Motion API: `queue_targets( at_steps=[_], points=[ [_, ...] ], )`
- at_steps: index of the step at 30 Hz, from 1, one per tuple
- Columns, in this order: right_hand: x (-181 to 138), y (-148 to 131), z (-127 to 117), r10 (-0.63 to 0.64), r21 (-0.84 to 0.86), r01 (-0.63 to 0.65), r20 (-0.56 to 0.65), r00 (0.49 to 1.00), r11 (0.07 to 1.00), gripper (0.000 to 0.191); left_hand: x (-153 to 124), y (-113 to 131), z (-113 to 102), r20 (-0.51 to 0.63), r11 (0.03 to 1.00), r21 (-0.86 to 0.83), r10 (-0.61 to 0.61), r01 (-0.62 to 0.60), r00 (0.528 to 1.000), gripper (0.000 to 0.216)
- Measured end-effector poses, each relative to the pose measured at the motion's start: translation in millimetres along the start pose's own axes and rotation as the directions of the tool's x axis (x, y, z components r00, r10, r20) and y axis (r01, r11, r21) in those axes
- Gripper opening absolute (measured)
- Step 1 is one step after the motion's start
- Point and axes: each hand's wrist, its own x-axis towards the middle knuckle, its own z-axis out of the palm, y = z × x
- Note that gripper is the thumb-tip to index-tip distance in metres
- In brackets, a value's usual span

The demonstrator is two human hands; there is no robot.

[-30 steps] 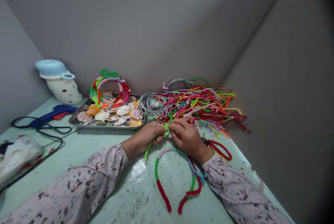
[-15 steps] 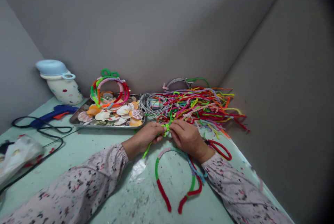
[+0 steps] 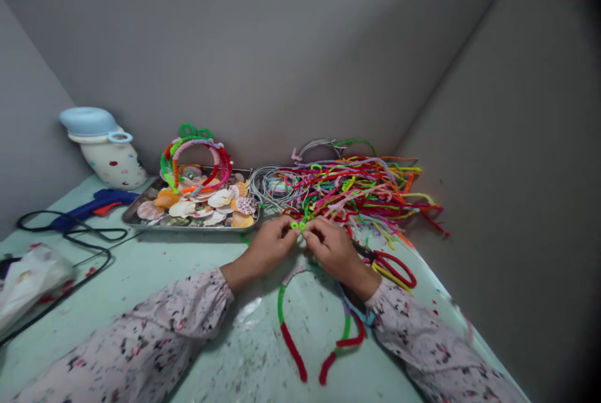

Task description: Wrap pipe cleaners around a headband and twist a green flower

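L hand (image 3: 270, 248) & R hand (image 3: 334, 251) both closed, fingertips pinching a small bright-green fuzzy piece (image 3: 301, 226) w/ two little loops, held betw. them in front of the pipe-cleaner pile (image 3: 361, 187) & wire coils (image 3: 277, 193). Printed motifs on blue-lidded bottle (image 3: 113, 164), far L, too small to make out; near it blue glue gun (image 3: 89, 208) w/ black cord, then metal tray (image 3: 188, 228) of shells (image 3: 183, 208), wrapped hoops (image 3: 176, 162) standing on them. Multicol. headband (image 3: 281, 306) on table (image 3: 164, 275) nearer the wearer, top partly behind R hand; red-handled scissors (image 3: 374, 256) just beside R wrist, partly covered.
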Motion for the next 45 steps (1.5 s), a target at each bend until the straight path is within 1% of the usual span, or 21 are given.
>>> queue_targets(
  at_steps=[2,3,5,7,9,11,12,13,15,17,19,21,22,24,26,28,34,36,39,42,45],
  points=[
    [2.0,-0.5,0.7,0.174,0.247,-0.197,0.111,0.978,0.949,0.016,-2.2,2.1,-0.8,-0.018,0.993,0.084,0.082,-0.080,0.996,0.017],
    [2.8,-0.3,0.6,0.246,0.364,-0.306,0.200,0.948,0.880,0.017,-3.7,3.4,-1.4,-0.017,0.984,0.131,0.121,-0.117,0.993,0.017],
    [3.9,0.9,-0.5,0.332,0.544,-0.500,0.381,0.863,0.674,0.016,-6.9,6.1,-2.9,0.004,0.954,0.225,0.204,-0.200,0.979,0.016],
    [4.3,2.7,-2.5,0.352,0.644,-0.632,0.525,0.775,0.432,0.010,-10.1,8.5,-4.4,0.054,0.913,0.304,0.269,-0.272,0.962,0.016],
    [4.2,4.6,-4.6,0.336,0.673,-0.708,0.630,0.700,0.214,0.006,-12.6,10.4,-5.4,0.113,0.872,0.365,0.306,-0.326,0.945,0.015],
    [4.3,5.9,-6.5,0.305,0.668,-0.740,0.689,0.657,0.084,0.010,-13.7,11.4,-5.5,0.143,0.852,0.388,0.321,-0.351,0.936,0.015],
    [4.5,6.3,-7.4,0.291,0.668,-0.741,0.698,0.654,0.063,0.010,-13.5,11.4,-5.1,0.137,0.859,0.377,0.319,-0.347,0.938,0.015],
    [4.9,6.4,-8.1,0.283,0.671,-0.738,0.696,0.660,0.071,0.008,-12.7,11.1,-4.6,0.111,0.879,0.346,0.309,-0.329,0.944,0.015],
    [5.9,5.9,-9.1,0.286,0.692,-0.701,0.646,0.707,0.171,0.007,-9.4,9.0,-3.3,0.022,0.945,0.221,0.243,-0.242,0.970,0.015],
    [6.4,4.8,-9.1,0.313,0.711,-0.606,0.520,0.795,0.357,0.013,-4.8,5.3,-2.4,-0.046,0.995,0.034,0.098,-0.097,0.994,0.016],
    [5.6,3.6,-7.9,0.322,0.674,-0.433,0.292,0.901,0.599,0.017,-0.6,1.3,-2.0,-0.046,0.986,-0.146,-0.083,0.076,0.995,0.021],
    [3.2,2.9,-5.7,0.222,0.494,-0.218,0.051,0.974,0.842,0.018,1.8,-1.7,-2.0,0.000,0.946,-0.272,-0.184,0.177,0.983,0.024],
    [1.6,2.8,-4.4,0.130,0.360,-0.109,-0.033,0.991,0.926,0.019,2.4,-2.5,-1.9,0.024,0.925,-0.318,-0.210,0.206,0.977,0.025],
    [-1.6,3.4,-2.1,-0.066,0.113,0.076,-0.087,0.994,0.991,0.021,2.3,-3.0,-1.3,0.065,0.897,-0.375,-0.226,0.234,0.972,0.025],
    [-3.8,4.6,-0.4,-0.189,-0.038,0.187,-0.071,0.979,0.982,0.022,1.6,-2.3,-0.1,0.088,0.886,-0.396,-0.226,0.243,0.970,0.024],
    [-4.8,6.0,0.0,-0.237,-0.117,0.229,-0.052,0.970,0.966,0.020,1.0,-1.3,1.4,0.101,0.886,-0.391,-0.229,0.250,0.968,0.024],
    [-4.4,3.0,-1.8,-0.191,-0.145,0.182,-0.048,0.980,0.973,0.009,-0.9,2.8,4.2,0.084,0.908,-0.342,-0.228,0.243,0.970,0.023],
    [-3.7,-0.3,-0.9,-0.112,-0.074,0.107,-0.066,0.991,0.992,0.008,-1.9,4.3,4.4,0.039,0.938,-0.292,-0.186,0.190,0.982,0.021],
    [-1.4,-3.5,2.3,0.122,0.188,-0.116,-0.020,0.992,0.975,0.013,-4.1,5.9,4.2,-0.029,0.975,-0.202,-0.102,0.094,0.994,0.018],
    [1.1,-2.8,5.0,0.328,0.464,-0.370,0.172,0.929,0.805,0.016,-7.1,6.5,3.5,-0.075,0.998,-0.061,0.017,-0.021,0.997,0.015],
    [2.1,-0.2,5.9,0.379,0.634,-0.500,0.329,0.865,0.590,0.015,-9.5,7.0,2.5,-0.071,0.985,0.111,0.144,-0.135,0.987,0.014]
  ],
)
